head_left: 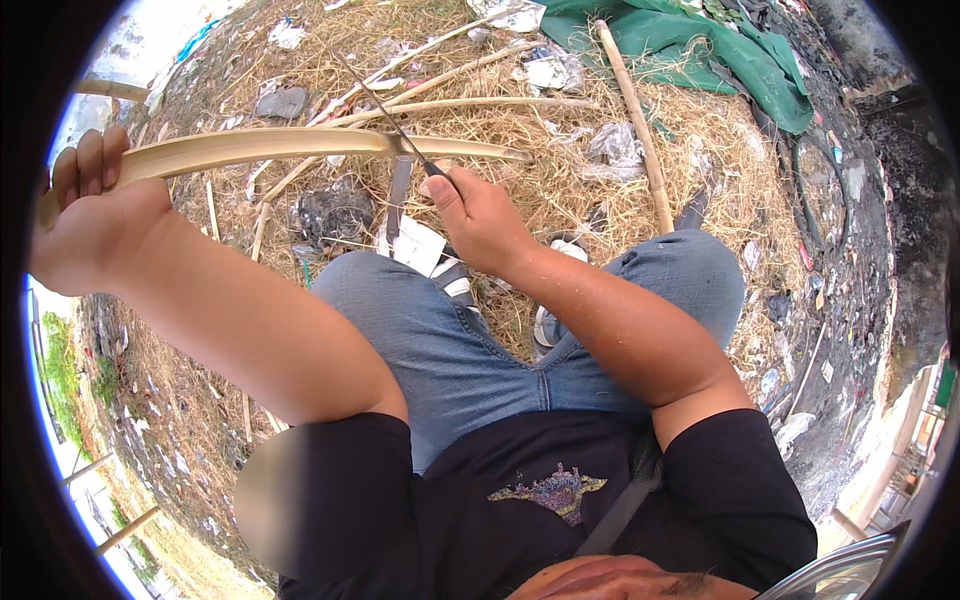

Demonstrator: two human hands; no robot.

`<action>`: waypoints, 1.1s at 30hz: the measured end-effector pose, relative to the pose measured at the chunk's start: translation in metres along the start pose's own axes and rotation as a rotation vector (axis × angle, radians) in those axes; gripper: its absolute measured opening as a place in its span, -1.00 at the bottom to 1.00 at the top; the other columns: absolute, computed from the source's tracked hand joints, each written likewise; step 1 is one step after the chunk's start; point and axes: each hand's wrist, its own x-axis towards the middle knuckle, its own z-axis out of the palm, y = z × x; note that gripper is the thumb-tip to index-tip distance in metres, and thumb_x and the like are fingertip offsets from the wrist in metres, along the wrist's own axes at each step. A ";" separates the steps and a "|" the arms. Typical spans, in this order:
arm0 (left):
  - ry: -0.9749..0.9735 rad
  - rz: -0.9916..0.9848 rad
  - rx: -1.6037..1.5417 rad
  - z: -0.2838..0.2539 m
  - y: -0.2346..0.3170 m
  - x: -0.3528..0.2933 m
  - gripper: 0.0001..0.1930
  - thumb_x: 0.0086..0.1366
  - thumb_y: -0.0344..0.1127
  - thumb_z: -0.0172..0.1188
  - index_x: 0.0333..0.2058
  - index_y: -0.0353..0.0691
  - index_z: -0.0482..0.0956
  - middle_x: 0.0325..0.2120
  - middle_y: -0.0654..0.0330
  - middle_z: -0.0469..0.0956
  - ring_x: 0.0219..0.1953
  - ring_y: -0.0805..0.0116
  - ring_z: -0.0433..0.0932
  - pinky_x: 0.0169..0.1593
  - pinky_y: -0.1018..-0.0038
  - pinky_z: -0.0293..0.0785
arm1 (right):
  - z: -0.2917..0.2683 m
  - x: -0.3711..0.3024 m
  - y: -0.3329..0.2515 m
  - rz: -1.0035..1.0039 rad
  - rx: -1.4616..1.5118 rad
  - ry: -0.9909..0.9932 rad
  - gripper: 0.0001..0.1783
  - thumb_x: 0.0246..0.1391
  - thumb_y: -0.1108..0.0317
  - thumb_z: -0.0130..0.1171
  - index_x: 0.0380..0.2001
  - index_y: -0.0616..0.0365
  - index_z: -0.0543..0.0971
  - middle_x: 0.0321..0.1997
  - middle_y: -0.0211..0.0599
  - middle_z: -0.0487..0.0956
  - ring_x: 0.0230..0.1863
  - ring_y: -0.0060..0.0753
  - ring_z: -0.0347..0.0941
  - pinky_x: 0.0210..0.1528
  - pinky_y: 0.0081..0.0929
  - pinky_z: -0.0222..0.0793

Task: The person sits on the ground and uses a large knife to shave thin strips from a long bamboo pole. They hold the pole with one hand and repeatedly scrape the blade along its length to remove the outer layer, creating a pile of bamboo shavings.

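My left hand (105, 225) is raised at the far left, its fingers wrapped round one end of a long, pale split bamboo strip (265, 146). The strip runs rightward in front of me, a little beyond my knees. In my right hand (482, 220) is the dark handle of a knife (405, 137). Its thin blade slants up and to the left across the strip, touching it near the strip's right part. Just below that crossing, a flat grey upright piece (398, 190) meets the strip's underside; what it is fixed to is hidden.
Several bamboo sticks (470, 66) lie ahead on straw-covered ground (560, 200). A thicker pole (636, 125) lies right of them, below a green sheet (690, 55). Plastic scraps (615, 150) and a dark lump (335, 212) are scattered about. A sooty wall (915, 190) stands at right.
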 end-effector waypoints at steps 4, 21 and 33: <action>0.072 -0.002 0.055 0.010 0.003 -0.005 -0.69 0.42 -0.09 -0.20 -0.41 -0.19 0.20 -0.62 0.25 0.05 -0.65 0.44 -0.01 -0.53 0.44 -0.04 | 0.007 0.006 0.036 0.067 0.016 -0.003 -0.49 0.49 -0.06 -0.07 -0.21 0.24 0.52 -0.49 -0.06 0.53 -0.42 -0.11 0.48 -0.27 -0.15 0.38; 0.175 -0.065 0.024 0.006 0.006 -0.009 -0.67 0.47 -0.12 -0.19 -0.31 -0.32 0.26 -0.63 0.28 0.02 -0.63 0.45 -0.02 -0.53 0.44 -0.05 | -0.002 0.007 0.028 0.078 -0.047 -0.031 -0.48 0.46 -0.07 -0.08 -0.19 0.22 0.56 -0.38 0.08 0.62 -0.23 0.20 0.60 -0.13 0.02 0.43; 0.120 -0.060 0.016 0.013 0.011 -0.015 -0.68 0.42 -0.11 -0.23 -0.30 -0.30 0.27 -0.64 0.27 0.05 -0.63 0.45 -0.06 -0.51 0.45 -0.04 | -0.002 0.010 0.030 0.045 -0.016 -0.042 -0.46 0.47 -0.07 -0.11 -0.19 0.27 0.53 -0.29 0.19 0.62 -0.19 0.28 0.57 -0.07 0.03 0.43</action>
